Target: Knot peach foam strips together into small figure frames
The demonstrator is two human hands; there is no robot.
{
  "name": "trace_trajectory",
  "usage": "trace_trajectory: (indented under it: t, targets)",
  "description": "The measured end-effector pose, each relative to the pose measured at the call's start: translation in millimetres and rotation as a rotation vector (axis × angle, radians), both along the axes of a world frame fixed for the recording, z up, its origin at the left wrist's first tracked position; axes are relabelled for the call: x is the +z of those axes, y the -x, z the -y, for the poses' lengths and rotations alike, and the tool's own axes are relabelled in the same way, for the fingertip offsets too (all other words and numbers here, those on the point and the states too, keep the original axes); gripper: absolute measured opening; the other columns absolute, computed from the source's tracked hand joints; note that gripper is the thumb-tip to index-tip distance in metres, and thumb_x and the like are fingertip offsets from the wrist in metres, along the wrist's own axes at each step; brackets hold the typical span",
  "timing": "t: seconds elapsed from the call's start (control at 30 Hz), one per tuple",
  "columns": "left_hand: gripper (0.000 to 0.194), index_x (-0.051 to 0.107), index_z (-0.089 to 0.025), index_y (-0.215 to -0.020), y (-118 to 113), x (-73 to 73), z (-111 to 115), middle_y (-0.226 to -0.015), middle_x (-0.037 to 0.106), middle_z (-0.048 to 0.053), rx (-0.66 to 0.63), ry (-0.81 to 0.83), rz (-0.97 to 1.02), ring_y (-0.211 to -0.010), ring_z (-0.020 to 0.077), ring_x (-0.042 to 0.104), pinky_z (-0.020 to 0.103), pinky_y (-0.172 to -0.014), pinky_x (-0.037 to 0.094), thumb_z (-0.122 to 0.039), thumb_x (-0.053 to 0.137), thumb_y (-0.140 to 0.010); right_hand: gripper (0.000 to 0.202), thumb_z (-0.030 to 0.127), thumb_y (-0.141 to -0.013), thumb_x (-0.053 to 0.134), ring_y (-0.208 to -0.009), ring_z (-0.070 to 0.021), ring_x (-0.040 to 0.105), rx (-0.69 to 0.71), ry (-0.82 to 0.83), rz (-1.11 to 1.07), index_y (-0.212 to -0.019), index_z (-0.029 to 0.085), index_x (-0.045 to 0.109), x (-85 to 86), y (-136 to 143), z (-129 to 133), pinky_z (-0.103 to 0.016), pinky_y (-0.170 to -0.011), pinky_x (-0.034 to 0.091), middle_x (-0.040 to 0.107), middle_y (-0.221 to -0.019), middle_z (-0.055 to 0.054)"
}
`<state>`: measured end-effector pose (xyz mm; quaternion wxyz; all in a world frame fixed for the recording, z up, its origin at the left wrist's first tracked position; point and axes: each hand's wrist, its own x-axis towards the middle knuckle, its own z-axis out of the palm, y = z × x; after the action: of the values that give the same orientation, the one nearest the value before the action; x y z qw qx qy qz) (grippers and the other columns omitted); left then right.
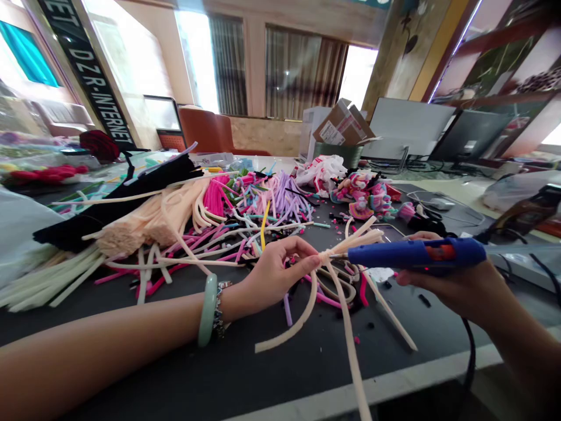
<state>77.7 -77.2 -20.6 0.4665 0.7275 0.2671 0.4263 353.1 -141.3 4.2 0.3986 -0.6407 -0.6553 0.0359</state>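
My left hand (pixel 280 272), with a pale green bangle (pixel 207 310) on its wrist, pinches a cream pipe cleaner bundle (pixel 346 310) at its tied centre. Several strands spread from that centre, some up to the right, others hanging down over the dark table. My right hand (pixel 456 286) is wrapped round a blue glue gun (pixel 412 255). The gun points left, and its tip meets the bundle's centre beside my left fingertips. Whether glue is coming out cannot be made out.
Behind my hands lie cream pipe cleaners (pixel 144 222), black ones (pixel 118 199) and lilac ones (pixel 291 196). A plastic bag (pixel 322 172), striped fuzzy pieces (pixel 368 196), a cardboard box (pixel 344 126) and monitors (pixel 405 128) stand farther back. The gun's cord (pixel 470 351) hangs at the right.
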Motion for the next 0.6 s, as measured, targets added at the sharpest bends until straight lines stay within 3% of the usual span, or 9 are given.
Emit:
trace_trajectory:
  t: [0.17, 0.6]
  targets:
    - [0.024, 0.061, -0.013, -0.084, 1.5, 0.6, -0.6, -0.075, 0.060, 0.001, 0.001, -0.002, -0.004, -0.068, 0.0091, 0.052, 0.019, -0.061, 0.041, -0.037, 0.061, -0.081, 0.054, 0.072, -0.047, 0.066, -0.059, -0.0209, 0.060, -0.016, -0.071, 0.042, -0.069, 0.023, 0.059, 5.3, 6.5, -1.3, -0.033, -0.057, 0.048, 0.062, -0.076, -0.003]
    - [0.023, 0.061, -0.013, -0.084, 1.2, -0.7, 0.0, -0.076, 0.060, 0.000, -0.002, 0.007, 0.009, -0.070, 0.0086, 0.051, 0.019, -0.065, 0.041, -0.036, 0.061, -0.081, 0.059, 0.074, -0.044, 0.066, -0.059, -0.0236, 0.060, -0.030, -0.061, 0.065, -0.078, 0.027, 0.057, 2.0, 5.6, -3.4, -0.037, -0.057, 0.049, 0.062, -0.076, -0.002]
